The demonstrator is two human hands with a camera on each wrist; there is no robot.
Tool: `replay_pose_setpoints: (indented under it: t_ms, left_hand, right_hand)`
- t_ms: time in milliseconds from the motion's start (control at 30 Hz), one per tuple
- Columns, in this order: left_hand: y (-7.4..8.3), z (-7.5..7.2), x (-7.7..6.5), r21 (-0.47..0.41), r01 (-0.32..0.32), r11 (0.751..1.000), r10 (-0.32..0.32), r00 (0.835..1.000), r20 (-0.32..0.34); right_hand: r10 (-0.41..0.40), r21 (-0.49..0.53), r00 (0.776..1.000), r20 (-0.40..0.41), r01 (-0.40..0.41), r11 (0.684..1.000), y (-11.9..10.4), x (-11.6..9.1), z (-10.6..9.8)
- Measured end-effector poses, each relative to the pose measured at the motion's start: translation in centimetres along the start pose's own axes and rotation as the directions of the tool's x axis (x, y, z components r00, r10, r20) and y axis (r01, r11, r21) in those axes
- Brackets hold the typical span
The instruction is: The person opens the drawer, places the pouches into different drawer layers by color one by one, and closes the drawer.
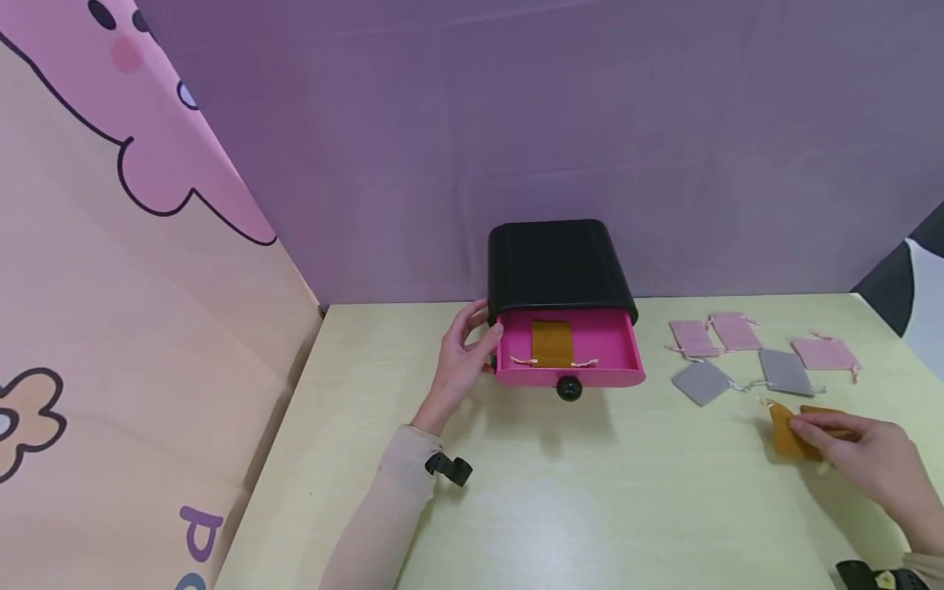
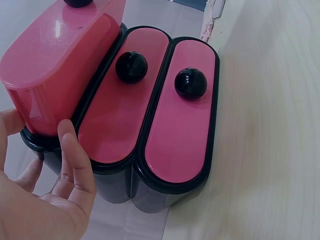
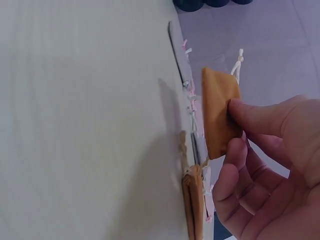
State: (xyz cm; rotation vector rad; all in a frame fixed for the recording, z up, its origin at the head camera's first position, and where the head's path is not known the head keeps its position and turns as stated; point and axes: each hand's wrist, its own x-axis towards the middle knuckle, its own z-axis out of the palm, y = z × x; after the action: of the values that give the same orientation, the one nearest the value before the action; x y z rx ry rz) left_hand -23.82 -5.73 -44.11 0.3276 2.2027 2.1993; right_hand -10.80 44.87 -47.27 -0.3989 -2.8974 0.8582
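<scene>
A black cabinet [image 1: 553,258] with stacked pink drawers stands at the table's back. Its top drawer [image 2: 55,75] is pulled out, and a mustard drawstring pouch [image 1: 551,344] lies inside. My left hand [image 1: 460,360] rests against the cabinet's left side by that drawer, fingers lightly bent at the edge. My right hand [image 1: 870,459] pinches another mustard pouch [image 3: 220,112] between thumb and fingers, raised above the table at the right. Under and behind that hand lies a further mustard pouch [image 3: 192,202], partly hidden in the head view.
Several pink pouches [image 1: 737,331] and grey pouches [image 1: 701,383] lie on the table [image 1: 590,508] to the cabinet's right. The two lower drawers [image 2: 177,130] are closed, each with a round black knob. A purple cloth wall [image 1: 560,106] stands behind; a printed panel [image 1: 147,303] stands left.
</scene>
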Motion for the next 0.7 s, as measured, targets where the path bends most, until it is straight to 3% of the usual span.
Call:
replay_pose_setpoints:
  t_ms: [167, 700]
  left_hand:
    - [0.1, 0.0, -0.1, -0.003, -0.003, 1.000, 0.003, 1.000, 0.002]
    - [-0.1, 0.0, 0.0, -0.014, -0.001, 1.000, 0.001, 1.000, 0.001]
  right_hand:
    - [0.046, 0.021, 0.999, -0.001, -0.046, 0.999, -0.5, 0.0, -0.4]
    - [0.026, 0.131, 1.000, 0.003, -0.026, 0.991, -2.2, -0.6, -1.2]
